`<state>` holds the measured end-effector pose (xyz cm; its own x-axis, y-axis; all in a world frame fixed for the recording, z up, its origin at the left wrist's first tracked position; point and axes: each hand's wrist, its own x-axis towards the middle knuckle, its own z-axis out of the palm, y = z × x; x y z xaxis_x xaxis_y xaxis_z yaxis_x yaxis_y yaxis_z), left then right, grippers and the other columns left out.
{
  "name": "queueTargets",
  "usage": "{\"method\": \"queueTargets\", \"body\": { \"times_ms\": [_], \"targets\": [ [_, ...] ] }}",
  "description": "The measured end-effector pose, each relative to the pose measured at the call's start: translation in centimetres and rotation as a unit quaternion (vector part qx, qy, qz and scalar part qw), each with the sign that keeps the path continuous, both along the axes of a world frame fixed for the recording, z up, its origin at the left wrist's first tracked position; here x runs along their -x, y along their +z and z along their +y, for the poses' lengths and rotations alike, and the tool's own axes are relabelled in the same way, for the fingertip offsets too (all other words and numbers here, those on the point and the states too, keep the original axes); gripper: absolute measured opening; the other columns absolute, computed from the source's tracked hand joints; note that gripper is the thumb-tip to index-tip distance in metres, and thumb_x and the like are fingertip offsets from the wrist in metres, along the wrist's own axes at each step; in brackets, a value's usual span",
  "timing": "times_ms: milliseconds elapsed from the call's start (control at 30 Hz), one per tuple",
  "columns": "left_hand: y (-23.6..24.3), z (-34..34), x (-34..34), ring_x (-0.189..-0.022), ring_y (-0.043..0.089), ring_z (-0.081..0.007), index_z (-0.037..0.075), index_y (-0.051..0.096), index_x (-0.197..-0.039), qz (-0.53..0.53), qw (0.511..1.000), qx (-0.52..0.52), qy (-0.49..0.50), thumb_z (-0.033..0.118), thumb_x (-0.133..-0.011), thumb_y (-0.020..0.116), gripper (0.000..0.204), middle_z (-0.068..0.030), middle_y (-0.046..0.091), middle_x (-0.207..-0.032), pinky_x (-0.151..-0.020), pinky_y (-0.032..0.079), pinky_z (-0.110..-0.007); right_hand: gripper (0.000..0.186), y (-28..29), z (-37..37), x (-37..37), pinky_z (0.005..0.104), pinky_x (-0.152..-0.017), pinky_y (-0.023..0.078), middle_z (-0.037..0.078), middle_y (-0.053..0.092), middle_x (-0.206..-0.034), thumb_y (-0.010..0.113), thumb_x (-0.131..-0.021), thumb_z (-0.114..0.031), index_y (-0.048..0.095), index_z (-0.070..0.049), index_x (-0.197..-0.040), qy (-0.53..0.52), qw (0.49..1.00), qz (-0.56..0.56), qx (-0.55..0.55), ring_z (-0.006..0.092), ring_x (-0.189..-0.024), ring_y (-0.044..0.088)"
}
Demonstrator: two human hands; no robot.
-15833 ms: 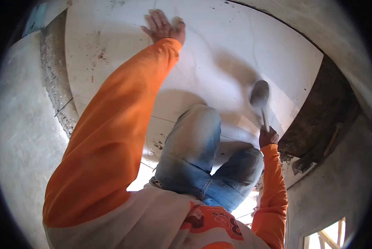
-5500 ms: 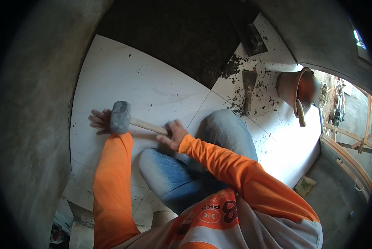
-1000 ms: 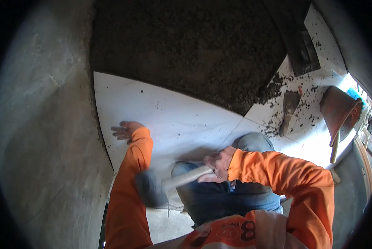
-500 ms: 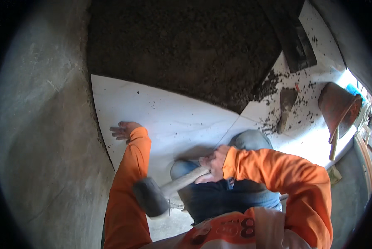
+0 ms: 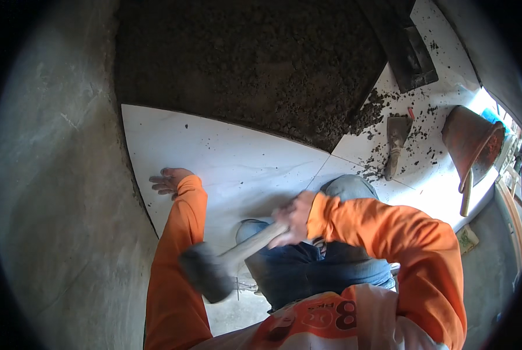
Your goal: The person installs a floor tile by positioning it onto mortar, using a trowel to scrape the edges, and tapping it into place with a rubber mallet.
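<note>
1. White tile (image 5: 237,157), large and faintly veined, our landmark; we record dark specks on its face.
2. Left hand (image 5: 170,179), one: we find it palm down at the left part of the tile, fingers extended and spread, grasping nothing.
3. Right hand (image 5: 296,219), one: over the near side of the tile, fingers wrapped around the wooden handle of the mallet.
4. Mallet (image 5: 233,255), dark-headed: slanted nearer the person than the tile, its blurred head in front of the left sleeve (image 5: 176,262). Whether head and sleeve touch, we cannot tell.
5. Mortar bed (image 5: 243,64), dark and rough: just past the far edge of the tile.
6. Concrete wall (image 5: 57,146), grey: along the left edge of the tile.
7. Scraper (image 5: 396,143), with a flat blade and a pale handle: right of the tile, lying among dark crumbs (image 5: 368,114).
8. Flat dark tool (image 5: 415,61): farther off, beyond the tile to the right.
9. Bucket (image 5: 468,134), reddish brown, tilted: well to the right of the tile; we cannot see its contents.
</note>
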<state>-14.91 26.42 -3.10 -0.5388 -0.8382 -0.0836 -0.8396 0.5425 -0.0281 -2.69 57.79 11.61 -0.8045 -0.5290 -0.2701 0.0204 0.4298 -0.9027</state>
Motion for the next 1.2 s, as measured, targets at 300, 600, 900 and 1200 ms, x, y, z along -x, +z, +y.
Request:
{"method": "queueTargets", "body": {
  "times_ms": [300,600,900,1200],
  "targets": [
    [-1.9,0.8,1.8,-0.14,0.006,-0.0301,0.017,0.011,-0.146,-0.015,0.999,0.018,-0.034,0.043,-0.093,0.017,0.059,-0.0098,0.006,-0.152,-0.108,0.005,-0.052,0.069,-2.9,2.1,-0.3,0.0401,-0.057,0.052,0.015,0.065,-0.071,0.044,-0.077,-0.071,0.066,-0.007,-0.088,0.018,0.974,-0.209,-0.084,0.0303,-0.063,0.064],
    [-0.9,0.7,-1.6,-0.139,0.007,-0.0298,0.011,0.014,-0.145,-0.015,0.989,-0.002,-0.145,0.044,-0.095,0.017,0.06,-0.0132,0.008,-0.151,-0.11,0.006,-0.048,0.068,-1.6,5.4,1.6,0.0402,-0.047,0.049,0.016,0.061,-0.06,0.048,-0.076,-0.071,0.062,-0.004,-0.081,0.047,0.958,-0.233,-0.161,0.0287,-0.047,0.058],
    [-3.0,4.0,-11.7,-0.129,0.034,-0.0322,0.009,0.023,-0.142,-0.059,0.986,0.152,0.016,0.034,-0.097,0.02,0.052,-0.0187,0.031,-0.142,-0.105,0.029,-0.04,0.067,1.5,3.5,-0.7,0.0369,-0.045,0.049,0.013,0.06,-0.058,0.048,-0.077,-0.069,0.062,-0.005,-0.091,-0.036,0.983,-0.162,-0.074,0.0259,-0.044,0.058],
    [-2.7,2.8,-12.7,-0.133,0.025,-0.033,0.009,0.023,-0.142,-0.054,0.991,0.117,0.046,0.034,-0.096,0.023,0.052,-0.014,0.024,-0.146,-0.109,0.02,-0.04,0.059,-0.4,3.1,-2.0,0.0415,-0.058,0.051,0.014,0.062,-0.066,0.055,-0.074,-0.066,0.063,-0.008,-0.079,-0.033,0.985,-0.137,-0.096,0.0319,-0.058,0.062]
  ]
}}
